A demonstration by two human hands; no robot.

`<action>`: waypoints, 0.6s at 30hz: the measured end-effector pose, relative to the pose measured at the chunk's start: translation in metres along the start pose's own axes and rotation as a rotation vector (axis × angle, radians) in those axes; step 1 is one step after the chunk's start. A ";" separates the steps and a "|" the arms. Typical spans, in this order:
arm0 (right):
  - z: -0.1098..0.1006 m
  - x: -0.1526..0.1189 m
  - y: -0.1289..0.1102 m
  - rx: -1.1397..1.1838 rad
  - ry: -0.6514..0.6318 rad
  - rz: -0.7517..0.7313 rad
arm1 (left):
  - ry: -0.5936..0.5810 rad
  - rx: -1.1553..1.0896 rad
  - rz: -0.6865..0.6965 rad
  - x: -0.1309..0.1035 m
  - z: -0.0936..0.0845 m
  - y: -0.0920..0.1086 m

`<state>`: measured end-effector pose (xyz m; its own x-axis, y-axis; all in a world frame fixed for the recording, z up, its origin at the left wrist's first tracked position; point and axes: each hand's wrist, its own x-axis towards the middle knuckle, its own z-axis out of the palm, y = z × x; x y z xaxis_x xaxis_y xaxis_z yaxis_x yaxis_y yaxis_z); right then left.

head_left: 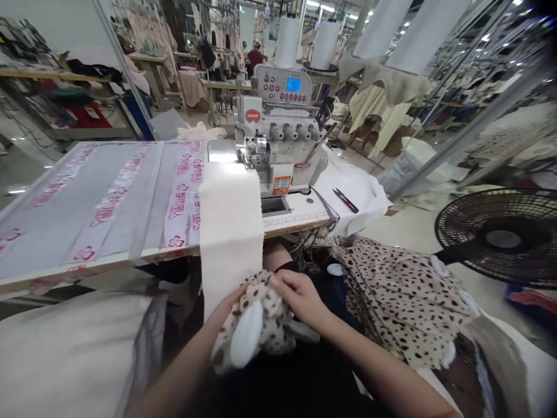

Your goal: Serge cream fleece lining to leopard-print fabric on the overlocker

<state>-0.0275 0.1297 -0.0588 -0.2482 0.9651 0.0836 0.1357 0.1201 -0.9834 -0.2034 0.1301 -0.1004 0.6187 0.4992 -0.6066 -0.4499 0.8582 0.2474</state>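
Beige dark-spotted cloth bundle [276,319]: in both hands, bunched between the fingers above the person's dark lap; a white oval flap [248,334] hangs on its near side, below the left fingers, and a greyish flap [304,332] juts out under the right hand.
Left hand [226,305]: fingers closed on the bundle's left upper edge, partly hidden by the folds.
Right hand [302,295]: thumb and fingers pinched together on the bundle's right upper edge.
Cream rectangular fabric strip [230,226]: just beyond the left fingers, draped over the table edge and running down behind them.
White sewing machine with blue display [282,157]: straight beyond the fingers, past the table edge.
Grey tabletop with red-printed tape [130,200]: beyond and left of the fingers.
Dark red-handled thread snips [346,200]: beyond and right of the fingers, lying on white cloth [365,200].
Beige dark-spotted fabric heap [400,290]: right of the right fingers, apart from them.
Black round caged fan [500,238]: farther right, past that heap.
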 end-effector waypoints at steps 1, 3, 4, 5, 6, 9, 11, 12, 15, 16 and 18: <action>-0.002 0.003 0.004 0.148 0.046 0.171 | 0.002 0.010 -0.017 -0.003 -0.002 -0.003; -0.005 0.010 0.013 0.419 0.109 0.428 | 0.055 0.085 0.053 -0.012 -0.008 -0.006; -0.006 0.012 0.017 0.513 0.117 0.502 | 0.114 0.175 0.153 -0.017 -0.011 -0.008; -0.005 0.014 0.020 0.572 0.114 0.550 | 0.198 0.317 0.294 -0.022 -0.015 -0.011; -0.003 0.016 0.024 0.602 0.104 0.580 | 0.290 0.511 0.456 -0.025 -0.018 -0.013; 0.008 0.018 0.029 0.676 0.050 0.652 | 0.464 1.179 0.898 -0.028 -0.027 -0.023; 0.015 0.020 0.031 0.730 -0.002 0.682 | 0.433 1.381 1.002 -0.023 -0.028 -0.028; 0.018 0.021 0.031 0.752 -0.023 0.687 | 0.411 1.339 0.980 -0.020 -0.028 -0.030; 0.017 0.023 0.034 0.777 -0.041 0.659 | 0.467 0.960 0.761 -0.011 -0.027 -0.026; 0.014 0.022 0.036 0.766 -0.033 0.637 | 0.495 0.856 0.689 -0.010 -0.027 -0.022; 0.006 0.017 0.043 0.724 -0.017 0.587 | 0.517 0.740 0.584 -0.012 -0.030 -0.012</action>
<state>-0.0313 0.1505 -0.1009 -0.3443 0.8211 -0.4552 -0.3855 -0.5657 -0.7290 -0.2241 0.1100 -0.1188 0.0093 0.8931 -0.4497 0.0213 0.4495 0.8930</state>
